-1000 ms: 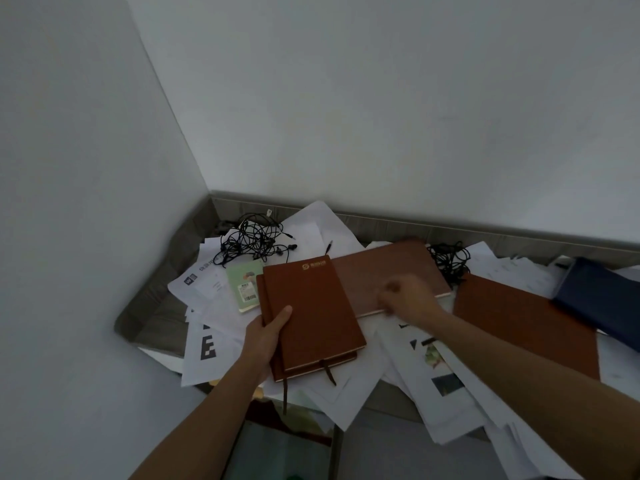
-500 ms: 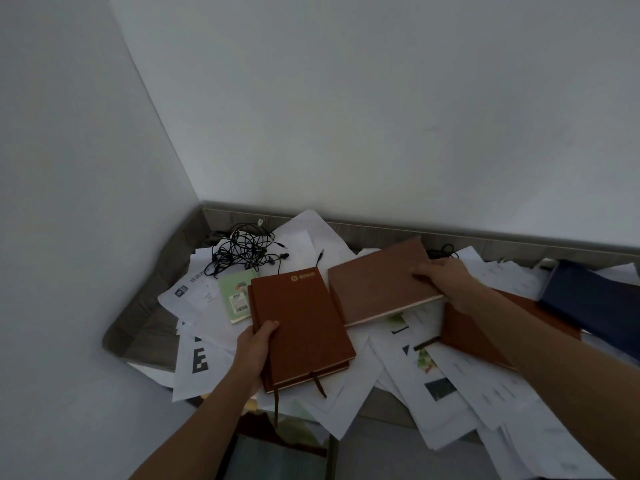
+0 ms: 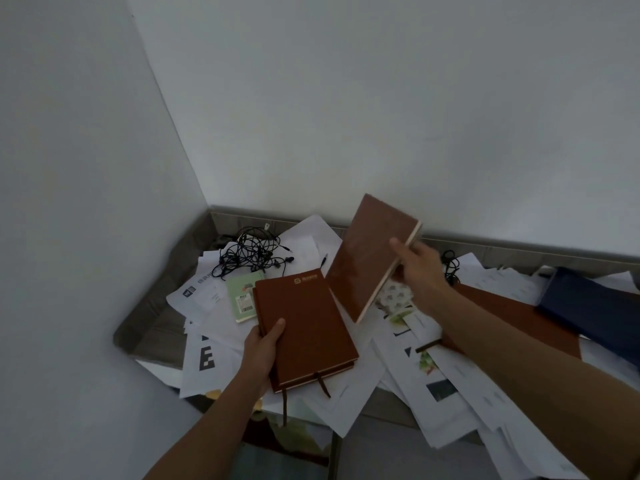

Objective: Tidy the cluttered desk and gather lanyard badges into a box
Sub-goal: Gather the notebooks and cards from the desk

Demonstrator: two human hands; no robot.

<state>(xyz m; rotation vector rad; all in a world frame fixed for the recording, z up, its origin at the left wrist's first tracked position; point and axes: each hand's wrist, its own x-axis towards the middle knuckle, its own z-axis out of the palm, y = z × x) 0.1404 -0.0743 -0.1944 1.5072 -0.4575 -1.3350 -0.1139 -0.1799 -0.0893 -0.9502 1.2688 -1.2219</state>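
Single head-worn wide-angle cam, pointed forward and down into the corner where two white walls [image 3: 381, 98] met. Close range: arms [image 3: 207, 427] ran up from the bottom edge, with the left hand [image 3: 263, 344] and right hand [image 3: 420, 268] mid-frame. Desk [image 3: 152, 327] filled the lower half only, walls the rest.

dim, flat, cool light spreads evenly across your head view; its source cannot be told. the white walls [image 3: 381, 98] read grey-green. soft shadows sit under the papers [image 3: 349, 400]. the raised notebook [image 3: 367, 258] in your right hand [image 3: 422, 271] shows slight motion blur; the stacked notebooks [image 3: 308, 330] in your left hand [image 3: 261, 355] look sharper. wide-angle distortion bows the wall corner [image 3: 169, 116] and desk rim [image 3: 519, 251].
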